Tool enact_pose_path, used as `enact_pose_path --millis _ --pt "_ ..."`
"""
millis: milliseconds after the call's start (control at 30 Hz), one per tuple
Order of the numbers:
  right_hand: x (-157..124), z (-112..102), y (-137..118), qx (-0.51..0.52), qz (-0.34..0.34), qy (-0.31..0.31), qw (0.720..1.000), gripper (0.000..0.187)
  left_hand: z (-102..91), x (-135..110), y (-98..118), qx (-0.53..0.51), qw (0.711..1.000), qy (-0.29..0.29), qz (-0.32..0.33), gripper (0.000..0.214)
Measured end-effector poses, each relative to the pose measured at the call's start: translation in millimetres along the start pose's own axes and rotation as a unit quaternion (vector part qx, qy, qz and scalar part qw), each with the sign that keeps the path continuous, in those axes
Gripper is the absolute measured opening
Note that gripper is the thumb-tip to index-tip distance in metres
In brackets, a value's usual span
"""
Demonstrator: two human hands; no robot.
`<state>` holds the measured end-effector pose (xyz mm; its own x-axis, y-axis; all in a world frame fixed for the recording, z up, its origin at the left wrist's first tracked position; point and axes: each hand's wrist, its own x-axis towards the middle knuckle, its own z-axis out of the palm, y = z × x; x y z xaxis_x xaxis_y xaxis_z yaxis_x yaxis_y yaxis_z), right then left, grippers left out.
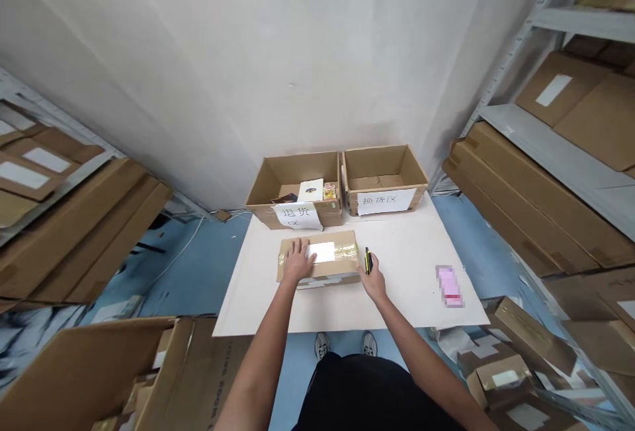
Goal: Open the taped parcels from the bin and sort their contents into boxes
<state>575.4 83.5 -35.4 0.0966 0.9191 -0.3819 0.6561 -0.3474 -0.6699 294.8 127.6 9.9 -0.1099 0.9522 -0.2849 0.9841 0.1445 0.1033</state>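
A taped cardboard parcel [337, 249] with a white label lies on the white table [407, 292]. My left hand [296, 260] rests flat on its top left part, fingers spread. My right hand [373, 279] is closed around a yellow-and-black utility knife [368, 260], held just beside the parcel's right end.
Two open cardboard boxes with paper signs stand at the table's far edge: the left box [262, 190] holds a few small items, the right box [417, 176] looks empty. A pink item [450, 285] lies at the right. Shelves with flat cartons flank both sides; loose boxes sit on the floor.
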Motion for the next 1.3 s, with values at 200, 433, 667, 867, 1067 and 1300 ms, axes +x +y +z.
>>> enact_pose_path --millis 200,433,667,867,1067,1300 --pt "56.5 11.7 -56.6 -0.033 0.028 0.022 0.999 0.094 3.6 -15.1 -31.4 0.007 0.995 -0.035 -0.092 0.08" --pt "116.6 -21.2 -126.8 -0.091 0.001 0.067 0.994 0.089 17.4 -71.2 0.7 0.019 0.997 -0.004 -0.071 0.066" --pt "37.7 22.8 -78.4 -0.059 -0.05 0.044 0.996 0.087 4.1 -44.7 -27.9 -0.076 0.994 -0.065 -0.036 0.069" --pt "33.7 48.1 -85.1 -0.083 -0.093 -0.023 0.992 0.083 31.2 -79.9 9.0 -0.094 0.986 -0.058 -0.123 0.069" --pt "82.2 13.5 -136.1 -0.137 -0.177 -0.047 0.974 0.088 43.6 -122.1 43.4 -0.102 0.988 -0.056 -0.102 0.066" --pt "56.2 -15.0 -94.2 0.031 -0.175 0.027 0.984 0.061 8.2 -56.5 -13.1 0.029 0.965 -0.061 0.254 0.124"
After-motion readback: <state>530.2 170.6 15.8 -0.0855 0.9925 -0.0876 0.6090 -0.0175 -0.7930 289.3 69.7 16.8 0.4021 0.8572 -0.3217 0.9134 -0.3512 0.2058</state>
